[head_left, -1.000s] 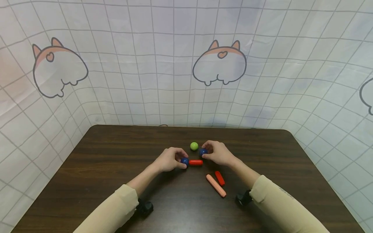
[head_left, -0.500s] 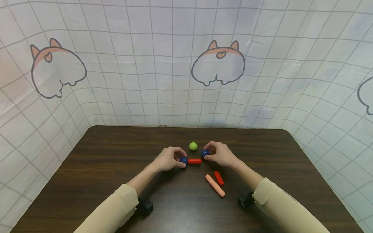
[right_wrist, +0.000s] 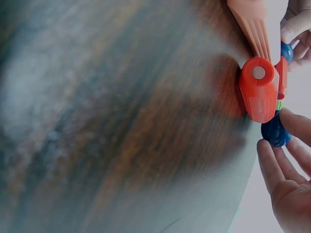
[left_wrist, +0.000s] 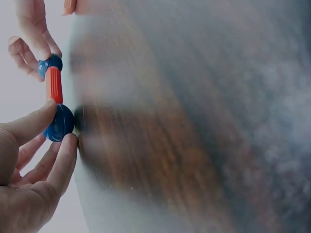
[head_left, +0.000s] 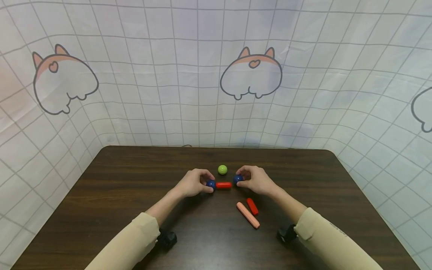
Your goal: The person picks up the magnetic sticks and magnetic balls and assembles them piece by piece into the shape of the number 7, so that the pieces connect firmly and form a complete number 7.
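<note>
The red rod (head_left: 223, 185) lies crosswise on the dark table (head_left: 135, 180), between a person's two hands, and everything else can be placed from it. At its left end, touching it, is the left ball (head_left: 211, 184), blue and glossy; whether the two are fixed together cannot be told. The left hand (head_left: 193, 183), left of the rod, pinches that ball, with the thumb on one side and fingertips on the other, the fingers slightly spread. Just off the rod's right end, with a narrow gap in the head view, is the right ball (head_left: 237, 179), also blue. The right hand (head_left: 255, 180), right of the rod, pinches it between thumb and fingertips. The green ball (head_left: 222, 170) sits just beyond the rod, touched by neither hand. Nearer the person and to the rod's right, the short rod (head_left: 252, 206), also red, lies slantwise, with a round pale disc in its end. Close beside it, nearer the person, lies the longer orange rod (head_left: 248, 215), grooved along its length. Well beyond the red rod hangs a white gridded cloth (head_left: 152, 112) with cartoon drawings (head_left: 251, 77).
</note>
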`<state>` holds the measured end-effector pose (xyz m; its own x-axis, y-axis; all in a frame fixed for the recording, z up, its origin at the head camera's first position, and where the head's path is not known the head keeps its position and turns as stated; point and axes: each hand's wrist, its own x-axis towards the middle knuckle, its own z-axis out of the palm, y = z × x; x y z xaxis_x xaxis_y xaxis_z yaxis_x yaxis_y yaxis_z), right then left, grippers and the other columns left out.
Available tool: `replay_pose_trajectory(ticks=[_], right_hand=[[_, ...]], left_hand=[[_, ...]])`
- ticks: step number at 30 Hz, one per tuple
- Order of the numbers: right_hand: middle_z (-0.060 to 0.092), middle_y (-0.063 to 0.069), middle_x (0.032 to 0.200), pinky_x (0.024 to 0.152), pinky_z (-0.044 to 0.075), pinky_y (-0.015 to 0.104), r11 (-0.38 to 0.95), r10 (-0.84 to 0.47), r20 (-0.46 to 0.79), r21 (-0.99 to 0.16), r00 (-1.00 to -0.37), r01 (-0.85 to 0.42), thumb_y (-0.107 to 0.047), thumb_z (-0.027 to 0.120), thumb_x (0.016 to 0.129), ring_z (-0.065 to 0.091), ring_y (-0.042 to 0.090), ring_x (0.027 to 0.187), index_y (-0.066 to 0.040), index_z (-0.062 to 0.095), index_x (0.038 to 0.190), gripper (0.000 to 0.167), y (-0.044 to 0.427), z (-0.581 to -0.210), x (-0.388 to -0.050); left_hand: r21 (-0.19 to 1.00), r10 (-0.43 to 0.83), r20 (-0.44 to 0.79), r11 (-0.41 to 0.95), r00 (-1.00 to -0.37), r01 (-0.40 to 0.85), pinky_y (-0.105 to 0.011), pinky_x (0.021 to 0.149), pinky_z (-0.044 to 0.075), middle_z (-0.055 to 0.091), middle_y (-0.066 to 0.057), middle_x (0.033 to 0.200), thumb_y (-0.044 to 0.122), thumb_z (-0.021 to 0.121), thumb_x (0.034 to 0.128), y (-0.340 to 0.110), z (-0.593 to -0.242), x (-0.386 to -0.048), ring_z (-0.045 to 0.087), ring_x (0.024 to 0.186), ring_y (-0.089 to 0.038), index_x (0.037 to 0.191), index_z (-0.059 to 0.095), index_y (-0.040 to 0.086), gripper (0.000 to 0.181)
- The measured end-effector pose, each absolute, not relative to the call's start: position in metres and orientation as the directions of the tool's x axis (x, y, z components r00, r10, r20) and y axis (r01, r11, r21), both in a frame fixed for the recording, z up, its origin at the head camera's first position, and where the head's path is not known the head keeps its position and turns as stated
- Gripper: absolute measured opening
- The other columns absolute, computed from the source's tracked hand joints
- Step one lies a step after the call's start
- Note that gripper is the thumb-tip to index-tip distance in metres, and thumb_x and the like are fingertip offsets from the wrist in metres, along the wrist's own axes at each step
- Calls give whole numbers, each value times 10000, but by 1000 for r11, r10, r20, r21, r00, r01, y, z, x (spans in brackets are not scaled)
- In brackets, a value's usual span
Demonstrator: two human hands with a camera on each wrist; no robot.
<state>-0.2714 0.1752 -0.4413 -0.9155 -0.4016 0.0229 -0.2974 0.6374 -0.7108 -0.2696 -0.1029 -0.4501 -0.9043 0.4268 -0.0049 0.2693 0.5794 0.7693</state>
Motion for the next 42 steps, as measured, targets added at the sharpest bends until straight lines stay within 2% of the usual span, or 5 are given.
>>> replay_pose_trajectory(ticks=[13, 21, 42], right_hand=[[697, 24, 1000, 845, 541, 414, 634, -418, 25, -708, -908, -311, -135, 821, 892, 653, 196, 948, -79, 718, 1143, 277, 175, -441, -268], [685, 12, 992, 858, 534, 412, 642, -423, 33, -695, -906, -325, -138, 828, 885, 652, 175, 924, -85, 717, 1117, 262, 173, -443, -270], [691, 33, 1010, 879, 540, 427, 629, -427, 35, -707, -904, -324, -84, 812, 884, 656, 227, 974, -62, 699, 1134, 275, 168, -447, -270]], left_hand=[[773, 416, -12, 581, -909, 256, -316, 740, 541, 684, -14, 1024, 95, 866, 841, -103, -449, -274, 632, 865, -161, 1078, 737, 104, 271], [772, 411, -10, 583, -912, 254, -313, 738, 544, 684, -23, 1030, 98, 868, 839, -103, -449, -275, 640, 873, -162, 1076, 737, 98, 271], [771, 413, -7, 582, -911, 258, -304, 695, 537, 679, -28, 1016, 89, 869, 836, -103, -448, -277, 627, 856, -163, 1071, 728, 93, 274]])
